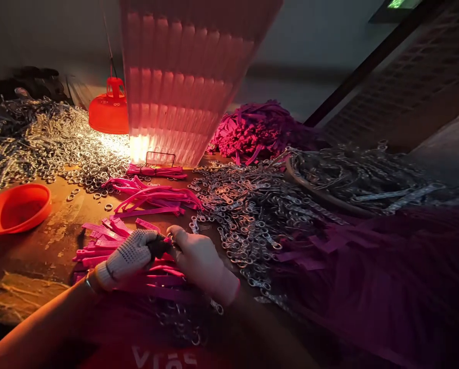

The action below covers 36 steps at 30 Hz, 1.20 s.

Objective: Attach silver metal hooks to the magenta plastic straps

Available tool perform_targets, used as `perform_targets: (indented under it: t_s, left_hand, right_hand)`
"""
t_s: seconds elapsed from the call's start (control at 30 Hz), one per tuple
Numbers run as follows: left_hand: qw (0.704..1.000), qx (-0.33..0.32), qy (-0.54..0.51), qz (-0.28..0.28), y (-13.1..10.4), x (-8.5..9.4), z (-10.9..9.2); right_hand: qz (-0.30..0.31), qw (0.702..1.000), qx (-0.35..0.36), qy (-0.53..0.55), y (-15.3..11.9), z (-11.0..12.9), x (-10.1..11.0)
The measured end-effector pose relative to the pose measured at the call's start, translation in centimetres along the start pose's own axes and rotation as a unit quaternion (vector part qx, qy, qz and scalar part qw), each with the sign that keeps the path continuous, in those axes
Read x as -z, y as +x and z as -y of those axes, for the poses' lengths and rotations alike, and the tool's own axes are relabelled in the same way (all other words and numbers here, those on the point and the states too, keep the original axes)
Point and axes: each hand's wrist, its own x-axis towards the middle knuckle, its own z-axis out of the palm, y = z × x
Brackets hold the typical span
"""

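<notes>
My left hand [131,256], in a white dotted glove with dark fingertips, is closed near the front centre of the table. My right hand [200,259], in a plain pale glove, meets it with thumb and fingers pinched on a small shiny ring-like piece [170,239]. What the left fingers grip is hidden. Beneath both hands lies a heap of pink straps [106,236]. More pink straps [156,197] lie in a loose bundle just beyond. To the right of my right hand spreads a pile of metal clasps [248,220].
An orange bowl [17,207] stands at left. Behind it are piled metal rings [98,166] under a hanging red lamp [109,113]. A ribbed translucent panel [183,82] rises at the centre back. A pink heap [260,130] and a filled basket [321,195] are at right.
</notes>
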Motion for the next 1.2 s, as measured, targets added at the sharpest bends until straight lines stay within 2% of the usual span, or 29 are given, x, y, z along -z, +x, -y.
perform_targets:
  t_s: [0.13,0.23,0.37,0.4,0.47,0.53,0.6,0.63,0.67,0.73,0.77,0.8,0.83,0.9,0.97,1.03,1.1,1.2]
  left_hand:
    - [0.993,-0.059,0.102,-0.024,-0.6,-0.6,0.7]
    - [0.983,-0.081,0.162,-0.011,-1.2,-0.2,0.3]
    - [0.972,-0.095,0.21,0.035,-3.3,2.6,-1.5]
    - [0.972,-0.091,0.216,0.024,-3.8,3.4,-1.8]
    - [0.976,-0.071,0.198,-0.05,-4.4,4.6,-1.8]
    - [0.987,-0.027,0.104,-0.119,-4.3,4.9,-1.1]
    - [0.985,0.029,-0.09,-0.142,-3.6,4.1,-0.1]
    - [0.967,0.063,-0.208,-0.135,-3.1,3.4,0.4]
    - [0.934,0.097,-0.322,-0.12,-2.5,2.7,0.8]
    - [0.851,0.157,-0.495,-0.079,-1.5,1.3,1.4]
    - [0.818,0.179,-0.544,-0.054,-1.2,0.8,1.6]
    - [0.797,0.19,-0.573,-0.028,-1.0,0.4,1.7]
    - [0.789,0.185,-0.586,-0.009,-0.9,0.1,1.9]
    - [0.794,0.152,-0.588,0.003,-1.2,-0.4,2.2]
    - [0.806,0.122,-0.579,0.004,-1.8,-0.8,2.5]
    - [0.825,0.094,-0.558,-0.005,-2.6,-1.2,2.7]
    - [0.857,0.066,-0.512,-0.014,-3.3,-1.6,2.6]
    - [0.9,0.038,-0.434,-0.03,-4.2,-2.1,2.2]
  right_hand:
    - [-0.032,0.996,0.062,-0.051,-0.7,0.5,-0.9]
    - [-0.066,0.989,0.093,-0.096,-1.5,1.4,-1.1]
    - [-0.098,0.987,0.102,-0.077,-3.4,2.5,-0.2]
    - [-0.094,0.99,0.09,-0.062,-3.8,2.3,0.2]
    - [-0.064,0.996,0.058,-0.012,-4.1,1.2,0.9]
    - [-0.036,0.998,0.019,0.057,-3.5,-1.2,1.1]
    - [-0.029,0.994,-0.055,0.092,-1.7,-4.3,0.3]
    - [-0.016,0.991,-0.101,0.083,-0.6,-5.8,-0.6]
    - [0.002,0.987,-0.149,0.051,0.5,-7.1,-1.7]
    - [0.016,0.982,-0.188,0.016,2.3,-8.9,-4.4]
    - [0.02,0.98,-0.196,0.005,2.9,-9.3,-5.6]
    - [0.02,0.981,-0.195,0.001,3.2,-9.6,-6.8]
    - [0.018,0.981,-0.192,0.0,3.3,-9.8,-7.7]
    - [0.006,0.984,-0.179,0.009,2.9,-9.9,-8.6]
    - [-0.014,0.986,-0.166,0.026,2.1,-10.0,-8.4]
    - [-0.038,0.986,-0.157,0.045,1.1,-9.7,-7.1]
    - [-0.064,0.984,-0.143,0.084,0.1,-8.6,-5.1]
    - [-0.1,0.975,-0.077,0.181,-1.5,-5.1,-2.0]
